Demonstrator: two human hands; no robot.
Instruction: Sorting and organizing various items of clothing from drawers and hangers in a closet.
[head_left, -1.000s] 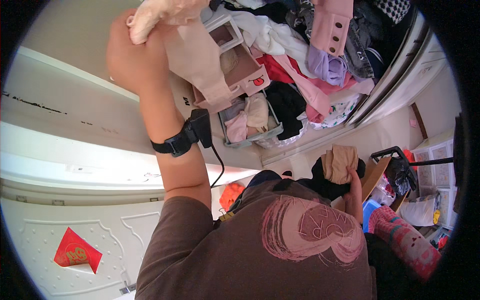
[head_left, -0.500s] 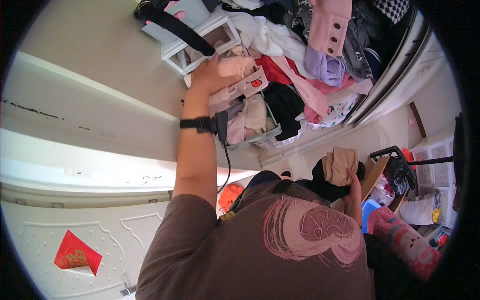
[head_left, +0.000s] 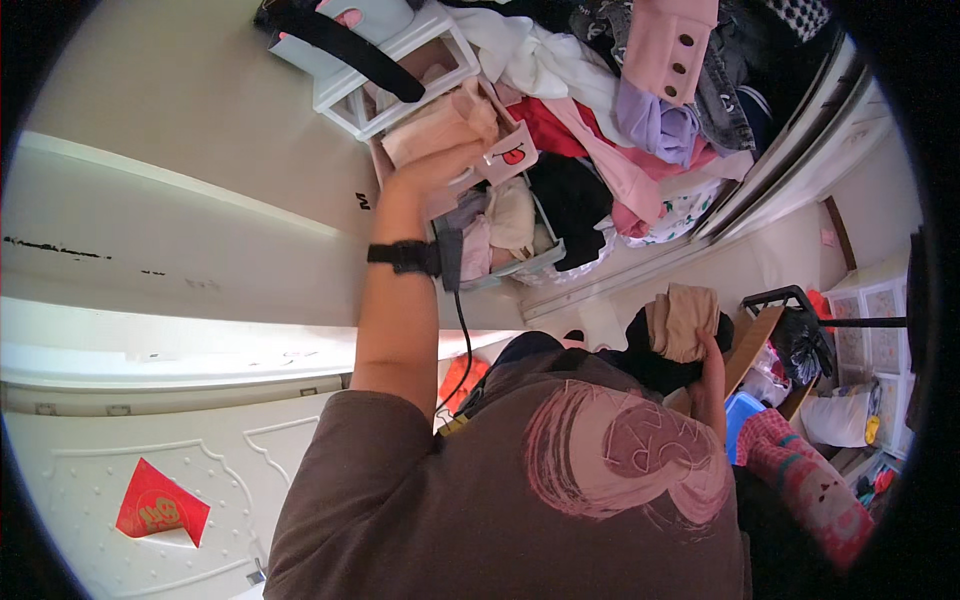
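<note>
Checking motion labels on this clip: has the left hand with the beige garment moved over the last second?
Yes. The left hand and beige garment went from beside the white organizer box down into the pink-edged box.

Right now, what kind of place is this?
Most likely a home bedroom or closet area. A wardrobe is stuffed with a heap of mixed clothes, small organiser boxes hold folded garments, and the left hand presses a pale garment into one. The right hand holds more clothing.

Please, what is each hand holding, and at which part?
The left hand presses a pale pink garment from below into a box. The right hand clasps bundled tan and black clothes from underneath.
</note>
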